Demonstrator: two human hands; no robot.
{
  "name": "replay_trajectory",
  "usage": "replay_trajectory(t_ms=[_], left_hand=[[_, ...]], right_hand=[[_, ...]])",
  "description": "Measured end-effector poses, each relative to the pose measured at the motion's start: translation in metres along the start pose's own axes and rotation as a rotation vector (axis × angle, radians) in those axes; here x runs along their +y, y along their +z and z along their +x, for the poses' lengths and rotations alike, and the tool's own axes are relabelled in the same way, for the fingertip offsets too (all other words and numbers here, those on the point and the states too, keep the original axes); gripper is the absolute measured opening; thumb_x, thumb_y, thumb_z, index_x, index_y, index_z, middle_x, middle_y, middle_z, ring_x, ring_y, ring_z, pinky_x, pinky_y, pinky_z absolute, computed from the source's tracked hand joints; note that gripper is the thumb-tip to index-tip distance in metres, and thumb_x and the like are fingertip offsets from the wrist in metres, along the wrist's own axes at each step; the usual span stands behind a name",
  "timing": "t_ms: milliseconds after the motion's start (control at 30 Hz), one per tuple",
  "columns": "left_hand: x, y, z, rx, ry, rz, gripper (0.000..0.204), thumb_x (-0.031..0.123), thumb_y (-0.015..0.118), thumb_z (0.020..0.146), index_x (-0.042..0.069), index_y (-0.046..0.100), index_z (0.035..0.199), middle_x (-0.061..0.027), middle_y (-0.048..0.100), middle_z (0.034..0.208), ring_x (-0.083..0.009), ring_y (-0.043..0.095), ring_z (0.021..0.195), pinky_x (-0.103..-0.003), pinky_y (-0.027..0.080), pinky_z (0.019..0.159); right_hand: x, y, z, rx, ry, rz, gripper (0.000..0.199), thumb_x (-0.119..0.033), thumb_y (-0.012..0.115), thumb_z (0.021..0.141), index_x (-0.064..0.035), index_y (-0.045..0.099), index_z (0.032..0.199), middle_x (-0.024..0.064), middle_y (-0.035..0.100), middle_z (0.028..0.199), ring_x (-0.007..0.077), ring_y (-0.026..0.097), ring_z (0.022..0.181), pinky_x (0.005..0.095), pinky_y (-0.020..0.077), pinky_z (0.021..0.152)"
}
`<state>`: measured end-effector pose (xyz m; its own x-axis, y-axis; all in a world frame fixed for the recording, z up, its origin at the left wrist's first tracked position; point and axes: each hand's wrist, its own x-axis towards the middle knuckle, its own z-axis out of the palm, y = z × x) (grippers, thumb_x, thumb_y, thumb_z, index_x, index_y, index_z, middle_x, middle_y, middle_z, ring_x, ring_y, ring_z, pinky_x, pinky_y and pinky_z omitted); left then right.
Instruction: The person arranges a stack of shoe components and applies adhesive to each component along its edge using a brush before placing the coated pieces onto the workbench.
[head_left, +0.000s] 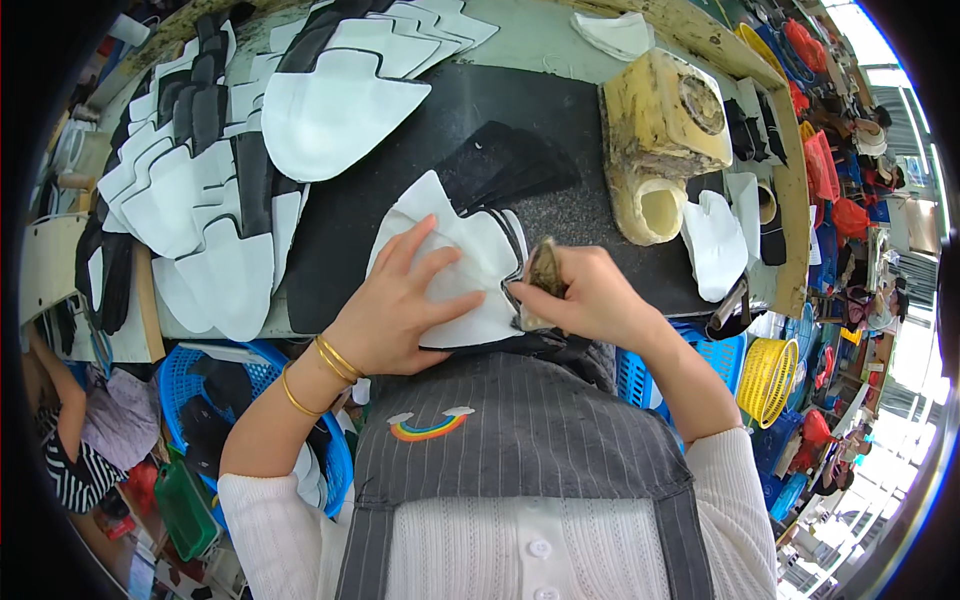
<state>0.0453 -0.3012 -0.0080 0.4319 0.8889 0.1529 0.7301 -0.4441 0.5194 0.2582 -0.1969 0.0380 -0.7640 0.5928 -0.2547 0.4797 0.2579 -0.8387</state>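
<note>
A white cut piece with a black edge [460, 240], shaped like a shoe upper, lies before me at the near edge of a black work mat. My left hand [405, 305] rests on it with the fingers spread, pressing it flat. At its right edge, my right hand [590, 290] is closed round a worn, brownish, glue-crusted brush [543, 272]. The brush touches or nearly touches the dark strip along that edge; my fingers partly hide the contact. Just beyond lie several overlapping thin black pieces [505, 165] on the mat [340, 235].
Stacked white-and-black pieces [200, 200] cover the table's left side. A crusted yellow glue container [660, 120] with a spout stands at the right, beside loose white pieces [715, 245]. Blue baskets [340, 450] sit below the table edge. Another person's arm [65, 400] shows far left.
</note>
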Motion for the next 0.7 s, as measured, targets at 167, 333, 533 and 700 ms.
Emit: replay_trajectory(t_ms=[167,333,533,700], left_hand=[[-0.002,0.006,-0.006,0.055,0.011,-0.034,0.061,0.025,0.078,0.048,0.025,0.062,0.107,-0.0118,0.04,0.123,-0.0427,0.027,0.125,-0.051,0.031,0.098],[0.003,0.003,-0.004,0.003,0.015,-0.058,0.067,0.026,0.078,0.047,0.026,0.058,0.112,-0.0123,0.04,0.123,-0.0439,0.028,0.124,-0.052,0.031,0.098],[-0.002,0.008,-0.004,0.026,0.021,-0.12,0.069,0.028,0.078,0.048,0.027,0.056,0.113,-0.0127,0.04,0.122,-0.0439,0.028,0.124,-0.054,0.032,0.095],[-0.001,0.003,-0.005,0.039,0.003,-0.086,0.062,0.032,0.077,0.052,0.022,0.056,0.109,-0.0148,0.042,0.12,-0.0439,0.028,0.122,-0.052,0.032,0.096]], right_hand=[[-0.024,-0.022,0.024,0.179,0.151,0.259,0.023,-0.02,0.066,0.081,0.001,0.056,0.078,0.0035,0.058,0.06,0.0065,0.051,0.044,0.0217,0.0413,0.041],[-0.02,-0.007,0.097,0.346,-0.059,0.336,0.027,-0.022,0.066,0.081,0.0022,0.055,0.076,0.0052,0.059,0.061,0.0086,0.054,0.046,0.0234,0.0433,0.043],[-0.015,-0.009,0.126,0.076,-0.01,0.037,0.023,-0.02,0.065,0.08,0.0012,0.057,0.081,0.0042,0.059,0.066,0.006,0.051,0.046,0.0202,0.0405,0.04],[-0.035,-0.015,0.143,-0.12,-0.209,-0.338,0.024,-0.018,0.063,0.068,0.0016,0.051,0.072,0.0097,0.057,0.058,0.017,0.054,0.048,0.0315,0.0446,0.05]])
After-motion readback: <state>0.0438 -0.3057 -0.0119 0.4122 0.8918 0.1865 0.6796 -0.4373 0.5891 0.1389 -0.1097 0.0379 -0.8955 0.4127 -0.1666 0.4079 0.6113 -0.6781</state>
